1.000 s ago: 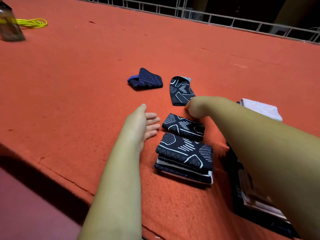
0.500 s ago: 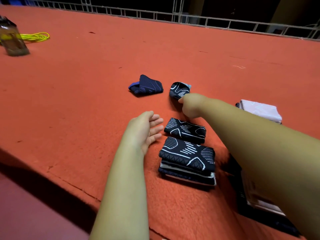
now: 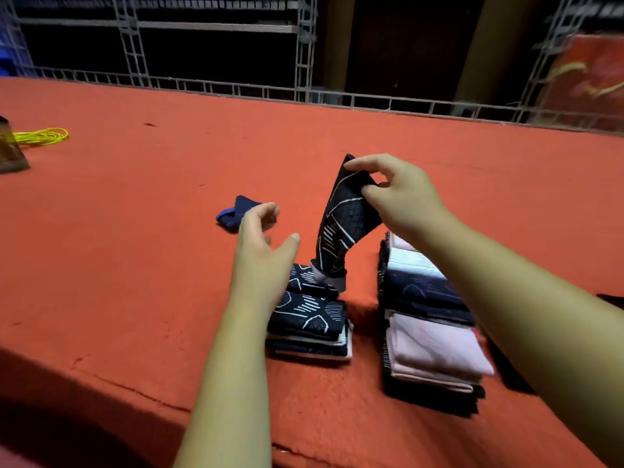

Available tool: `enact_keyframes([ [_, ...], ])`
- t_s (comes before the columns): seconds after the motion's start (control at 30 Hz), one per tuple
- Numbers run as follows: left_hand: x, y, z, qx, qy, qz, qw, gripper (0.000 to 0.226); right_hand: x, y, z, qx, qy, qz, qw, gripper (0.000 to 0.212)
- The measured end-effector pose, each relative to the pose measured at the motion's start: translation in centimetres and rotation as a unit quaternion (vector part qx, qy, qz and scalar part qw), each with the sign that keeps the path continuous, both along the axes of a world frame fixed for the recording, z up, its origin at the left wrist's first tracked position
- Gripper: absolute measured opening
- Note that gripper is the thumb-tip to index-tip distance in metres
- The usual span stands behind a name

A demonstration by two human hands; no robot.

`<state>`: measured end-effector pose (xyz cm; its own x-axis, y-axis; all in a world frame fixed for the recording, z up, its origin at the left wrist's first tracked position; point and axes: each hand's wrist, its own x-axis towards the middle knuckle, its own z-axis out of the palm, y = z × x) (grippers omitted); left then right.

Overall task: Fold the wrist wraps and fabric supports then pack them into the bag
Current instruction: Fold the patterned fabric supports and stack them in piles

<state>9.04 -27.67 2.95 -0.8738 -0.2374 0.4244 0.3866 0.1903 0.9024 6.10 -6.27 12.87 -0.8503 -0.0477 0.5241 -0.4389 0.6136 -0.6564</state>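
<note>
My right hand (image 3: pixel 395 194) pinches the top of a dark wrist wrap with white line pattern (image 3: pixel 341 224), which hangs lifted above the orange table. My left hand (image 3: pixel 261 244) hovers open just left of it, holding nothing. Below the hanging wrap sits a small folded wrap (image 3: pixel 310 280) and a stack of folded dark patterned wraps (image 3: pixel 309 327). A dark blue unfolded support (image 3: pixel 233 214) lies behind my left hand. At the right stands a taller stack of folded pink, white and dark supports (image 3: pixel 429 325), partly hidden by my right forearm.
The orange felt table top (image 3: pixel 141 251) stretches wide to the left. A yellow cord (image 3: pixel 42 136) and a dark bottle (image 3: pixel 10 152) sit at the far left. A metal rail (image 3: pixel 337 96) runs along the far edge. The near table edge drops off at lower left.
My right hand has lifted the patterned wrap off the table and holds it hanging. My left hand has risen and opened toward it. The view has tilted up.
</note>
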Motion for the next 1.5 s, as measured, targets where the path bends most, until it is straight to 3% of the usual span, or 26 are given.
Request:
enact_keyframes([
  [0.13, 2.9, 3.1, 1.9, -0.052, 0.035, -0.157, 0.986, 0.071, 5.6, 3.1, 2.0, -0.18, -0.014, 0.043, 0.983, 0.054],
  [0.23, 5.2, 6.8, 2.1, -0.141, 0.026, -0.265, 0.954, 0.067, 8.6, 5.4, 2.5, -0.308, -0.054, 0.063, 0.948, 0.053],
  [0.43, 8.1, 15.3, -0.1, -0.18, 0.092, -0.23, 0.952, 0.058, 12.4, 10.9, 1.9, -0.437, -0.103, 0.028, 0.893, 0.044],
  [0.6, 10.5, 19.2, -1.3, -0.196, 0.044, -0.3, 0.933, 0.069, 14.5, 14.4, 0.8, -0.517, -0.115, 0.016, 0.848, 0.04],
  [0.73, 11.3, 20.7, -2.1, -0.191, 0.106, -0.268, 0.938, 0.033, 15.6, 16.1, -0.3, -0.592, -0.099, 0.018, 0.799, 0.038],
  [0.87, 11.7, 20.6, -1.5, -0.117, 0.017, -0.32, 0.94, 0.025, 15.9, 18.2, -2.4, -0.653, -0.095, 0.005, 0.751, 0.03],
  [0.93, 11.6, 20.5, -1.3, -0.072, -0.022, -0.347, 0.935, 0.022, 16.3, 19.3, -4.2, -0.625, -0.143, -0.039, 0.766, 0.031],
  [1.07, 11.6, 21.0, -1.4, -0.02, -0.082, -0.34, 0.937, 0.029, 18.6, 19.7, -8.4, -0.48, -0.273, -0.111, 0.826, 0.024],
  [1.2, 12.0, 21.5, -1.0, -0.025, -0.09, -0.304, 0.948, 0.03, 20.7, 18.9, -10.3, -0.324, -0.282, -0.11, 0.896, 0.027],
  [1.3, 12.4, 21.7, -0.2, -0.032, -0.101, -0.31, 0.945, 0.017, 21.2, 18.3, -9.9, -0.315, -0.255, -0.061, 0.912, 0.038],
  [1.37, 12.6, 21.6, 0.2, -0.036, -0.102, -0.313, 0.943, 0.01, 21.1, 18.4, -9.5, -0.321, -0.234, -0.039, 0.917, 0.034],
  [1.5, 12.8, 21.1, 0.5, -0.036, -0.124, -0.312, 0.941, 0.007, 21.3, 19.2, -9.0, -0.319, -0.226, 0.02, 0.92, 0.04],
])
